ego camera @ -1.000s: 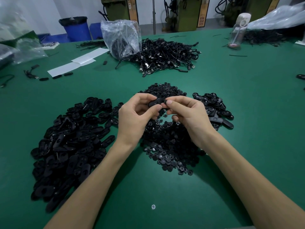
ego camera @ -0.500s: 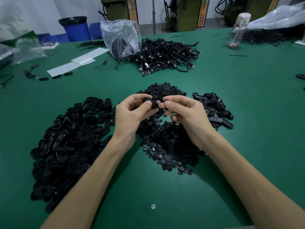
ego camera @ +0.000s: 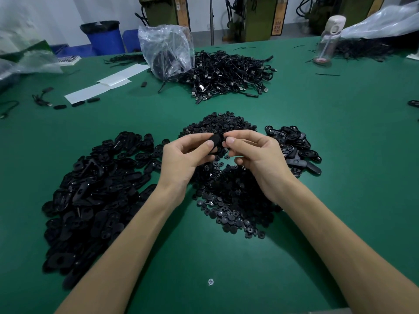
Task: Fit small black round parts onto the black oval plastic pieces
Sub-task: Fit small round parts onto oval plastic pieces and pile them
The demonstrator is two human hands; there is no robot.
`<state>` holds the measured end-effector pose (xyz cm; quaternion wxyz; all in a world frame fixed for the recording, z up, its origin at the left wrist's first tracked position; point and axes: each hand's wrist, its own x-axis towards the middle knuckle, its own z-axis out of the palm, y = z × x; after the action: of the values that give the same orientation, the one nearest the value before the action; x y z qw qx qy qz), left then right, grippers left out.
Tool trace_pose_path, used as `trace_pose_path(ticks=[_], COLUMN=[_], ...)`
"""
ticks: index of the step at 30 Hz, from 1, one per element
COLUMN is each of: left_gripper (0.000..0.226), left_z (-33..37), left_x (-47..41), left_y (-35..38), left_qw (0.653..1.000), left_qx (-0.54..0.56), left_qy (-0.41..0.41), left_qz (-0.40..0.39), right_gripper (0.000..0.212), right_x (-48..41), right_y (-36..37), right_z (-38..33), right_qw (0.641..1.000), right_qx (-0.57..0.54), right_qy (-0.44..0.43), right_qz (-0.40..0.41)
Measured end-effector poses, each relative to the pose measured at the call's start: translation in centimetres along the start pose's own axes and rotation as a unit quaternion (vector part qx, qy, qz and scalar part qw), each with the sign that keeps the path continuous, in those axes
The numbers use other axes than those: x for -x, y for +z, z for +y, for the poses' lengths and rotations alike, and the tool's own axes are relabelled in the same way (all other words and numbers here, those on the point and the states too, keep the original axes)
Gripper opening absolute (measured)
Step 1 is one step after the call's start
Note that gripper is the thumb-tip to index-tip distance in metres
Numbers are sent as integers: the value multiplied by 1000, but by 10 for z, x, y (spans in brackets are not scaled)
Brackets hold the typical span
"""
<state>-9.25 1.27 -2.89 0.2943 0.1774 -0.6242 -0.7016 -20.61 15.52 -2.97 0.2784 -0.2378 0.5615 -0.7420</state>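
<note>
Oval plastic piece point(ego camera: 214, 140) is held mid-frame, above the pile of round parts point(ego camera: 229, 200), pinched in the left hand point(ego camera: 183, 155). The right hand point(ego camera: 256, 155) pinches what looks like a small round part point(ego camera: 224, 138) against its end. Seat it square first, then press with the thumb.

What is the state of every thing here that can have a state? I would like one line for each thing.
left hand: pinches the oval piece.
right hand: pinches the same piece's other end.
oval piece: held above the piles, between both hands.
round parts pile: loose heap.
oval pieces pile: loose heap, left of the hands.
water bottle: upright, cap on.
plastic bag: standing, black items inside.
blue bin: no lid, black liner.
</note>
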Motion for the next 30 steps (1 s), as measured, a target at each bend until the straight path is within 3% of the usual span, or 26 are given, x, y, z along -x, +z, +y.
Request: trace_pose_path(ticks=[19,30], left_gripper=[34,26], left_z=[1,2], left_x=[2,5], left_y=[2,5], left_qw=[1000,996], left_qx=[-23,-85], left_qy=[-14,-7], left_qz=[-14,-23], right_gripper=[9,5], right_x=[1,5], right_y=[2,9], right_z=[-1,1], right_qw=[993,963], right_qx=[94,234], right_qy=[-20,-108], right_qz=[68,74])
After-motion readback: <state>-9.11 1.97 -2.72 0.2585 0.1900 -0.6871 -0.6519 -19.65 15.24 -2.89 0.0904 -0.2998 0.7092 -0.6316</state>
